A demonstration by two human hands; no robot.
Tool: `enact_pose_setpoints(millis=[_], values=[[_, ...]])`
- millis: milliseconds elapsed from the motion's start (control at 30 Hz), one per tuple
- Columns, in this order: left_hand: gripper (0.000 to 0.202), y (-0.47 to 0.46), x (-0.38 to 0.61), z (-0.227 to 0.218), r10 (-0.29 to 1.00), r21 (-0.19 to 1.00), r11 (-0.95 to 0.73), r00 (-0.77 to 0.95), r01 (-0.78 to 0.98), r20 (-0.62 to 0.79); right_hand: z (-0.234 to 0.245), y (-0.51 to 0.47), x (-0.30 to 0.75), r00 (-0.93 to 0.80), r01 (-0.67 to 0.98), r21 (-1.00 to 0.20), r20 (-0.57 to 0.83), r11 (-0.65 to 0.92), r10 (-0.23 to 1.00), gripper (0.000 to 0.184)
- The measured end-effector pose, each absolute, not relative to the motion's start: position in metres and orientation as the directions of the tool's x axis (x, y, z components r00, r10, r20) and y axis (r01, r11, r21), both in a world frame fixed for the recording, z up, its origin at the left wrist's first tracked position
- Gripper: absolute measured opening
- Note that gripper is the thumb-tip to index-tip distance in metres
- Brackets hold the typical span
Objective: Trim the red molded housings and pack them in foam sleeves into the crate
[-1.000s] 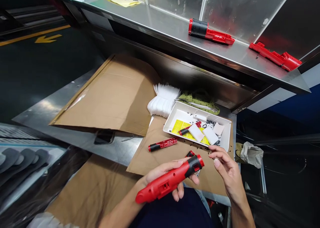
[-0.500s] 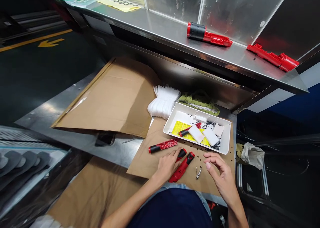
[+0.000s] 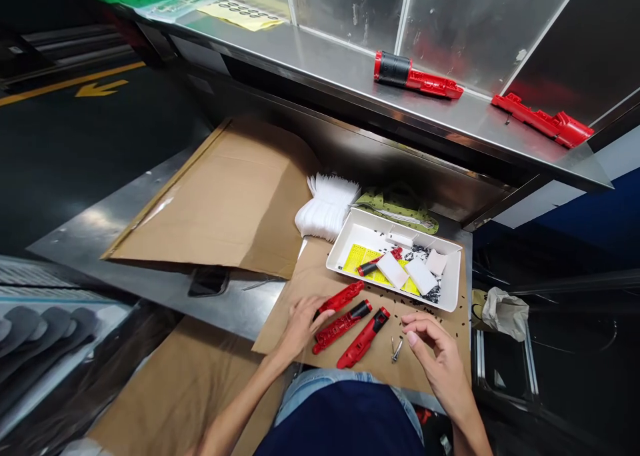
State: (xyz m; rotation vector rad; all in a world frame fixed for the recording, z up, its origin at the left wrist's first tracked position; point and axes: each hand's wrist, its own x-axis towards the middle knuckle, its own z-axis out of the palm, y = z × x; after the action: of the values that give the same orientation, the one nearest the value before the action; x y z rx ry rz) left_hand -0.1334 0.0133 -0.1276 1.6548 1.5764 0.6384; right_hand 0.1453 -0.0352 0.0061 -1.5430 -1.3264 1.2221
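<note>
My left hand (image 3: pixel 300 323) rests on the brown cardboard sheet (image 3: pixel 300 336) with its fingers closed round the near end of a red housing half (image 3: pixel 343 297). Right beside it lie a red-and-black housing part (image 3: pixel 343 324) and a red-and-black tool body (image 3: pixel 363 337), side by side. Two small metal screws (image 3: pixel 397 349) lie just to the right of them. My right hand (image 3: pixel 433 356) hovers by the screws, fingers loosely bent and apart, holding nothing.
A white tray (image 3: pixel 450 295) with yellow sheets, white blocks and small black bits stands behind the hands. A stack of white plastic pieces (image 3: pixel 325 206) sits left of it. Red housing parts (image 3: pixel 417 76) (image 3: pixel 543 119) lie on the steel shelf above. A large cardboard sheet (image 3: pixel 225 196) covers the left.
My left hand set the assembled red tool down on the cardboard, then reached left and closed on the red housing half, drawing it toward the other parts. My right hand dropped lower.
</note>
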Motion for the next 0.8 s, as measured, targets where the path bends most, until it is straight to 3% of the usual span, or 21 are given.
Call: enact_pose_setpoints(millis=[100, 167, 267, 367, 433, 500, 567, 667, 733, 800], values=[[0.073, -0.008, -0.112, -0.094, 0.958, 0.914, 0.102, 0.208, 0.394, -0.196, -0.003, -0.038, 0.133, -0.063, 0.181, -0.936, -0.318, -0.302, 0.946, 0.037], [0.078, -0.018, -0.092, -0.073, 0.936, 0.961, 0.267, 0.218, 0.074, -0.277, -0.009, -0.041, 0.12, -0.145, 0.047, -0.915, -0.403, -0.4, 0.904, 0.048], [0.08, -0.023, -0.068, -0.053, 0.927, 0.866, 0.374, 0.169, -0.331, -0.335, -0.015, -0.045, 0.099, -0.279, -0.223, -0.848, -0.417, -0.481, 0.865, 0.068], [0.082, -0.021, -0.065, -0.044, 0.95, 0.891, 0.297, 0.204, -0.342, -0.238, -0.018, -0.046, 0.095, -0.213, -0.34, -0.824, -0.402, -0.454, 0.89, 0.062], [0.081, -0.017, -0.072, -0.037, 0.902, 0.877, 0.353, 0.37, -0.327, -0.225, -0.015, -0.043, 0.106, -0.141, -0.28, -0.883, -0.35, -0.377, 0.926, 0.054], [0.072, -0.012, -0.08, -0.027, 0.795, 0.783, 0.515, 0.535, -0.348, -0.285, -0.007, -0.039, 0.123, -0.162, -0.145, -0.946, -0.267, -0.29, 0.95, 0.049], [0.056, -0.008, -0.084, -0.017, 0.611, 0.606, 0.726, 0.709, -0.325, -0.352, 0.007, -0.035, 0.14, -0.248, 0.025, -0.978, -0.207, -0.207, 0.947, 0.045], [0.066, -0.009, -0.08, -0.009, 0.28, 0.378, 0.914, 0.903, -0.146, -0.327, 0.03, -0.029, 0.155, -0.404, 0.241, -0.969, -0.155, -0.059, 0.902, 0.045], [0.065, -0.014, -0.075, -0.009, 0.257, 0.337, 0.93, 0.914, -0.146, -0.314, 0.043, -0.028, 0.159, -0.415, 0.301, -0.953, -0.108, 0.024, 0.904, 0.054], [0.055, -0.02, -0.073, -0.008, 0.357, 0.348, 0.907, 0.869, -0.236, -0.342, 0.051, -0.03, 0.162, -0.324, 0.329, -0.942, -0.053, 0.06, 0.944, 0.051]])
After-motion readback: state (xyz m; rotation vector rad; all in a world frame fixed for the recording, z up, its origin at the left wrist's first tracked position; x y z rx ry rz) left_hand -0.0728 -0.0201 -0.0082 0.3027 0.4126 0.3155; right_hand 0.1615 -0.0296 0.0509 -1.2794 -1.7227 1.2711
